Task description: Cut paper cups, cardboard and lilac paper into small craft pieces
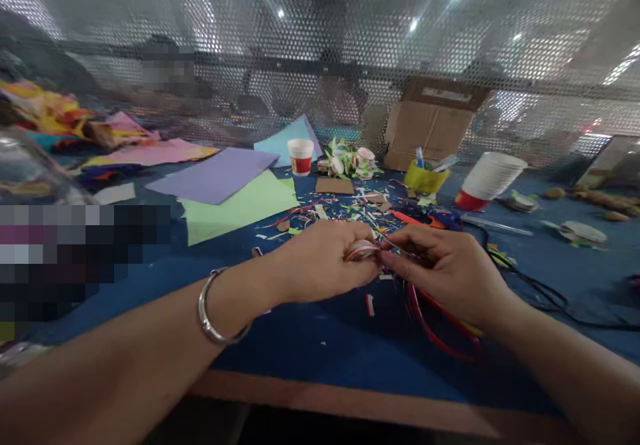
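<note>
My left hand, with a silver bangle at the wrist, is closed around a small curled red-and-white paper piece that looks like part of a paper cup. Fingertips almost meeting it, my right hand is closed too. Red loops of a pair of scissors hang below the right palm, and a thin blade shows between its fingers toward the paper. The exact grip on the scissors is partly hidden. Under both hands lie many paper scraps and a small red-and-white strip.
Purple paper and green paper lie to the left. Behind stand a paper cup, a yellow holder, a tilted cup stack and a cardboard box. A black cable runs rightward. A perforated screen closes the back.
</note>
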Tool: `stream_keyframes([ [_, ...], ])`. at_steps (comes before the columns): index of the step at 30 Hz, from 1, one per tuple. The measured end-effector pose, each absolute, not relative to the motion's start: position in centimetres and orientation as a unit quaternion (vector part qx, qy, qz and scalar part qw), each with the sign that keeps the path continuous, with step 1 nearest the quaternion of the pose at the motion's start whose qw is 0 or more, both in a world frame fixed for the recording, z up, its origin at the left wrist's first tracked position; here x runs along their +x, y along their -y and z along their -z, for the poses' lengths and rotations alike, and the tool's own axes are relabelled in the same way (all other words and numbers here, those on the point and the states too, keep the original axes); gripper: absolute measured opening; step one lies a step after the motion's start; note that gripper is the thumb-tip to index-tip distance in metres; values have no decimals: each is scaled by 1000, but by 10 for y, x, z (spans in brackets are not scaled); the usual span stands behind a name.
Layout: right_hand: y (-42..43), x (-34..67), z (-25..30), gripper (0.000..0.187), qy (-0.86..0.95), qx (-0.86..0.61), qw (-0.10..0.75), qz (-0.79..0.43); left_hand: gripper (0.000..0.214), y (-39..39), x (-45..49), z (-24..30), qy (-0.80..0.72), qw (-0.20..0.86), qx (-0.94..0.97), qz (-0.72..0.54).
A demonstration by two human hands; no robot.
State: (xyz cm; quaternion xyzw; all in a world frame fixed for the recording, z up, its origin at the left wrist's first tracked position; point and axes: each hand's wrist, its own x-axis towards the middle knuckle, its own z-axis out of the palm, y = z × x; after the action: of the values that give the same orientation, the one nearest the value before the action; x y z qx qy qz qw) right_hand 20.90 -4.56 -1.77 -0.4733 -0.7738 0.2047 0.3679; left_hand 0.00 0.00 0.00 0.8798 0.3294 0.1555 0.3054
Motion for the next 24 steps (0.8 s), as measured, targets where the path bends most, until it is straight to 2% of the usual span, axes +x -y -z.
stream_keyframes([
  [10, 41, 209, 16, 11, 780, -483, 332, -220, 22, 9, 2, -5, -387, 277, 852, -218],
  [16, 42, 208, 13, 15, 782, -468, 315, -266, 18, -1, -2, -1, -340, 366, 849, -170],
  [24, 44, 213, 14, 24, 734, -427, 358, -388, 25, -9, -3, 3, -251, 522, 797, -171],
])
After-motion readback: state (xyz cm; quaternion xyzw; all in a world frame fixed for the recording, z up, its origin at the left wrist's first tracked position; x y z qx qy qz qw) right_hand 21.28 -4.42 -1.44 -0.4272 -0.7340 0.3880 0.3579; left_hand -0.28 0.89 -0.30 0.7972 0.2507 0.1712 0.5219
